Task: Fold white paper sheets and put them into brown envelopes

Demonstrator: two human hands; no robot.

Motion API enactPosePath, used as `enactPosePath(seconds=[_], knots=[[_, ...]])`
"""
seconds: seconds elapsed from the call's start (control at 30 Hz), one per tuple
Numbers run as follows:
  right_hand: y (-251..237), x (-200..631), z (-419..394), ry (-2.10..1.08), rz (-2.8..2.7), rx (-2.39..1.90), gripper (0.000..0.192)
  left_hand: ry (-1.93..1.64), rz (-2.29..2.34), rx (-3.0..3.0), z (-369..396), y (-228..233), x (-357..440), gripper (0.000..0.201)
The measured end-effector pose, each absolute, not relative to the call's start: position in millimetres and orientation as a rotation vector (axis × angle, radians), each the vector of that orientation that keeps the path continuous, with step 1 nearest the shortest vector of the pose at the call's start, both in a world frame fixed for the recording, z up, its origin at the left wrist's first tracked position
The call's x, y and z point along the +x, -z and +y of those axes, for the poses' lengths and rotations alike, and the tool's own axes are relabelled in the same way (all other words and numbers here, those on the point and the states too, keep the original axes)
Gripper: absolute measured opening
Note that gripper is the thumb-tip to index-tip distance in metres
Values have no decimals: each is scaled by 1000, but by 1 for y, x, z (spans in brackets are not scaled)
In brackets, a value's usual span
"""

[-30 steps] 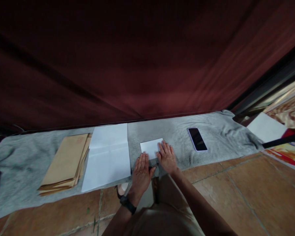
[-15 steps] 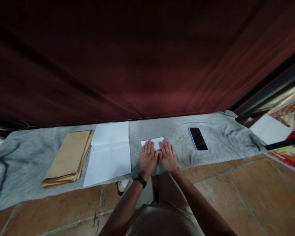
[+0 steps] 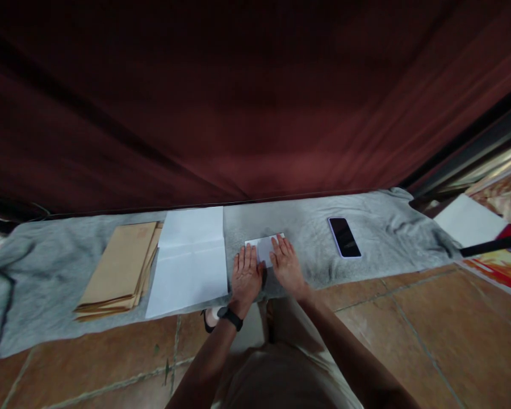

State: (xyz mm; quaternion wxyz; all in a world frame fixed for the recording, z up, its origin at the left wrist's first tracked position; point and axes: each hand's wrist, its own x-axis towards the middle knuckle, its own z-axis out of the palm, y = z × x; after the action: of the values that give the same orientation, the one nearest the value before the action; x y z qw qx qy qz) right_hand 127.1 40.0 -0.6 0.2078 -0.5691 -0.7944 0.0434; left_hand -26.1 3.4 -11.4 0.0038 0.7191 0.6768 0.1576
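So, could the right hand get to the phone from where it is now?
Probably yes. The right hand lies flat on the folded white paper, and the phone lies further right on the grey cloth, with only bare cloth between them.

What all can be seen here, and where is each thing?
folded paper: 1, white, mid cloth, under both hands
sheets: 1 stack, white, left of the hands
envelopes: 1 stack, brown, far left
phone: 1, black, right on the cloth
cloth: 1, grey, along the floor
curtain: 1, dark red, behind
floor: terracotta tiles
watch: 1, black, left wrist
left hand: flat on the paper
right hand: flat on the paper
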Motion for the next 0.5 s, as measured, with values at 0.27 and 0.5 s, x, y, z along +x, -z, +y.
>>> enactPosePath(seconds=[0.27, 0.5], knots=[[11, 109, 59, -134, -2376, -1471, 48, -471, 2132, 2272, 3, 11, -27, 57], [19, 140, 65, -84, -2350, -1544, 53, -514, 2117, 2242, 2, 13, -27, 59]])
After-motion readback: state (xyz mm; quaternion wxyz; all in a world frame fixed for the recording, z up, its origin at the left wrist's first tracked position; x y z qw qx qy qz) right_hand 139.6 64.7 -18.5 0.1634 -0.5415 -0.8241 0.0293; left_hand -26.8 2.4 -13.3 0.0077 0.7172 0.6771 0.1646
